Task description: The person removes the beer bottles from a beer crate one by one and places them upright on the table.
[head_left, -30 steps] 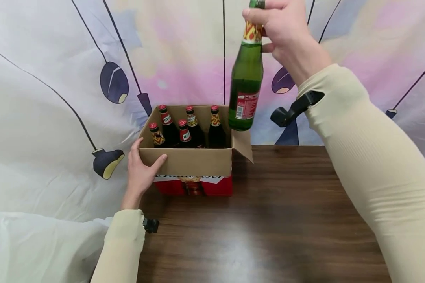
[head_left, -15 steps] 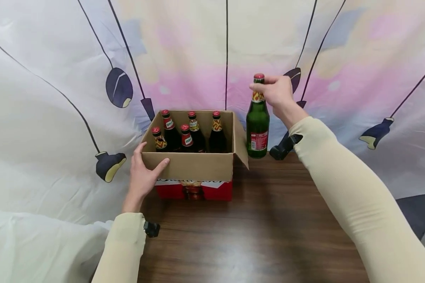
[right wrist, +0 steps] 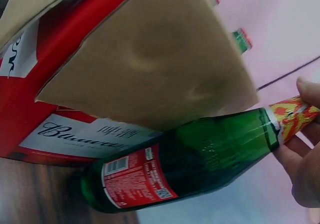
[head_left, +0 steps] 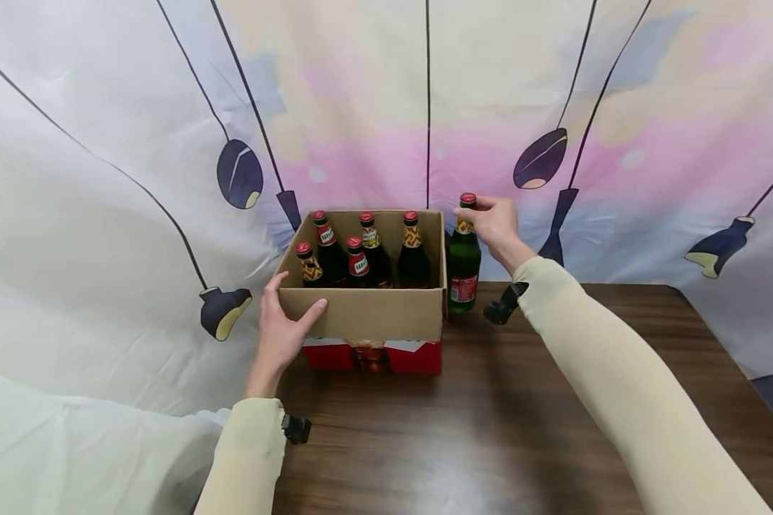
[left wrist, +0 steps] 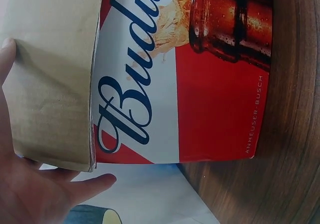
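A green beer bottle (head_left: 464, 259) with a red cap stands close to upright, just right of a cardboard beer box (head_left: 361, 315). My right hand (head_left: 497, 227) pinches it by the patterned neck. The right wrist view shows the bottle's red back label (right wrist: 137, 176) and its base down at the tabletop, beside the box's side flap (right wrist: 150, 59). With my left hand (head_left: 283, 335) I grip the front left corner of the box, thumb on the front flap (left wrist: 55, 99). Several capped bottles (head_left: 414, 261) stand inside the box, their lower parts hidden by its front.
The box stands on a dark wooden table (head_left: 386, 436), near its back left. A printed cloth (head_left: 373, 107) hangs behind and along the left. More tabletop extends to the right of the bottle and in front of the box.
My right hand has brought the green bottle down from above the box's right end to the table beside it. My left hand keeps its grip on the box corner. The head view has shifted.
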{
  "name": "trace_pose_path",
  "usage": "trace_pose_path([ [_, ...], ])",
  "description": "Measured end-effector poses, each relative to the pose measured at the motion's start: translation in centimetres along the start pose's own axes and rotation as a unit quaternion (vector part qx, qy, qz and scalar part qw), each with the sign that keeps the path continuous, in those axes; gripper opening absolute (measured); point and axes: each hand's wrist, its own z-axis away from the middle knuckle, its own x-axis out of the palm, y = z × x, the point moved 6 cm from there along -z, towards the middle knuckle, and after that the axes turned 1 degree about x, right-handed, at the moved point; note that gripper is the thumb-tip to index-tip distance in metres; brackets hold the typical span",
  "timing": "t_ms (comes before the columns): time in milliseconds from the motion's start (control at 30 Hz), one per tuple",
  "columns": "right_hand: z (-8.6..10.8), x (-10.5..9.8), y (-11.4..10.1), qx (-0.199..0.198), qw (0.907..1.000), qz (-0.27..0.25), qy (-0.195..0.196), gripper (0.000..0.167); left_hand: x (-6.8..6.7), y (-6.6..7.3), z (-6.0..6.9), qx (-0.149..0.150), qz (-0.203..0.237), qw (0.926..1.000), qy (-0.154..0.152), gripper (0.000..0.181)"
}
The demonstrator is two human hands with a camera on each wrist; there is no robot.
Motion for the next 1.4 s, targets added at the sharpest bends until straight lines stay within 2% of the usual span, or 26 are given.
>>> trace_pose_path([
  [100,-0.4,-0.2,1.2,0.004,0.9997,-0.016,0.016,0.044,0.2,0.3,-0.2,0.002,0.004,1.0000,-0.001,0.089],
  [233,-0.7,0.0,2.7,0.008,0.9995,-0.024,0.017,0.044,0.3,0.4,-0.2,-0.001,0.006,1.0000,-0.002,0.089],
  [367,-0.8,0.5,3.7,0.016,0.9996,-0.013,0.019,0.044,0.2,0.0,0.1,-0.013,0.011,0.9999,-0.002,0.089],
  [600,-0.7,1.4,5.0,0.013,0.9995,-0.007,0.029,0.044,0.2,-0.3,0.4,-0.014,0.017,0.9997,0.009,0.089],
  [1233,-2.2,2.4,5.7,-0.009,0.9993,-0.025,0.028,0.044,0.4,-0.1,0.2,-0.009,0.030,0.9994,0.014,0.088],
  [1400,-2.1,2.4,5.3,-0.017,0.9997,-0.018,0.004,0.048,0.5,-0.1,0.1,-0.012,0.033,0.9993,0.013,0.088],
])
